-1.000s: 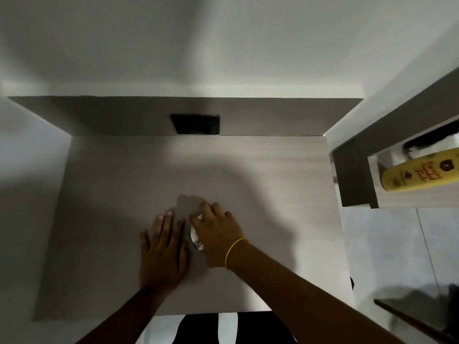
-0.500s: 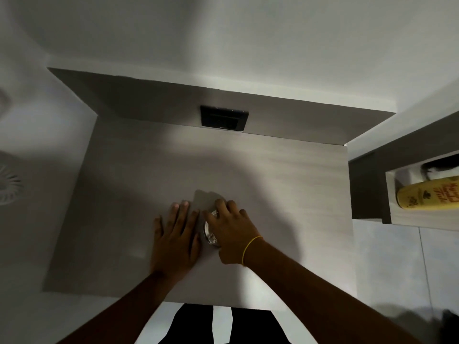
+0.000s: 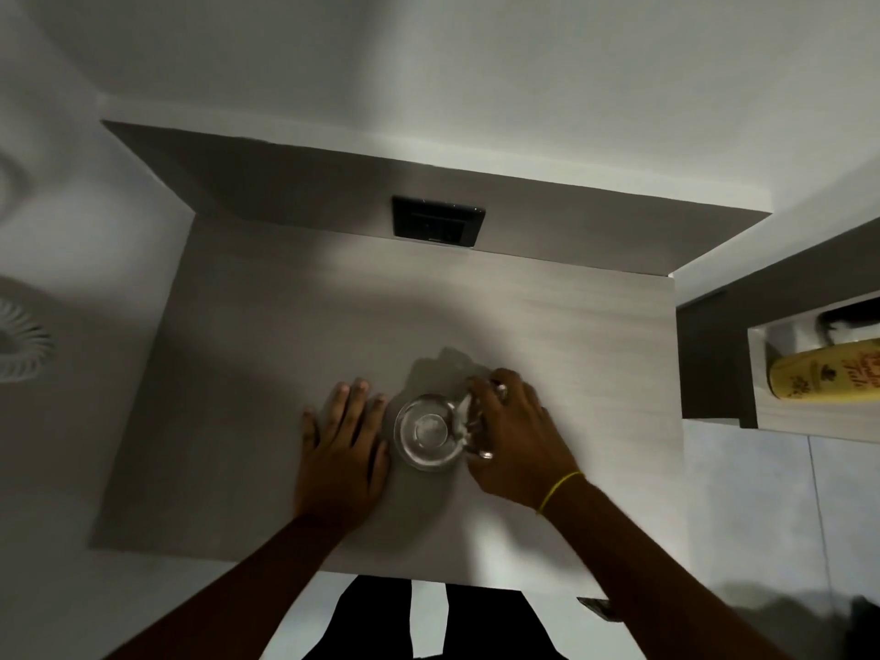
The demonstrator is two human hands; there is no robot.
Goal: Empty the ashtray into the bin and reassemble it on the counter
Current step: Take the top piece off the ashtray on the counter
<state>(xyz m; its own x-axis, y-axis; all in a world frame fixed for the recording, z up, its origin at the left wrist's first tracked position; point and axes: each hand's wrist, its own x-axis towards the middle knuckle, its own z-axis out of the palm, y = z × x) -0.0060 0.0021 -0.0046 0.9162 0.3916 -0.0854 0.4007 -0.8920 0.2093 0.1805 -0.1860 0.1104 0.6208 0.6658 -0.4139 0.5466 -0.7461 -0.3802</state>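
A clear glass ashtray [image 3: 431, 436] is sitting on the pale wood-grain desk [image 3: 266, 354], nearer the front edge than the back and a little right of the middle. It is round and see-through, with a thick rim and a smaller circle showing in its base; the glass is catching a little light on its right side, where the detail is blurring.

The left hand [image 3: 344, 450] is lying flat on the desk just left of the ashtray, fingers spread and empty, its edge close against the glass. The right hand [image 3: 512, 435] is curling around the right side of the ashtray, fingers bent over the rim and gripping it; a thin yellow band [image 3: 559, 490] is circling its wrist.

Half a second ago the right hand was covering nearly the whole ashtray, so only a sliver of glass was showing between the two hands; now it is sitting further to the right and the round bowl is lying open to view. The left hand is staying flat in the same spot beside it.

A dark socket plate [image 3: 438, 220] is sitting in the panel behind the desk's back edge, and a yellow bottle [image 3: 826, 376] is lying on a shelf beyond the right edge.
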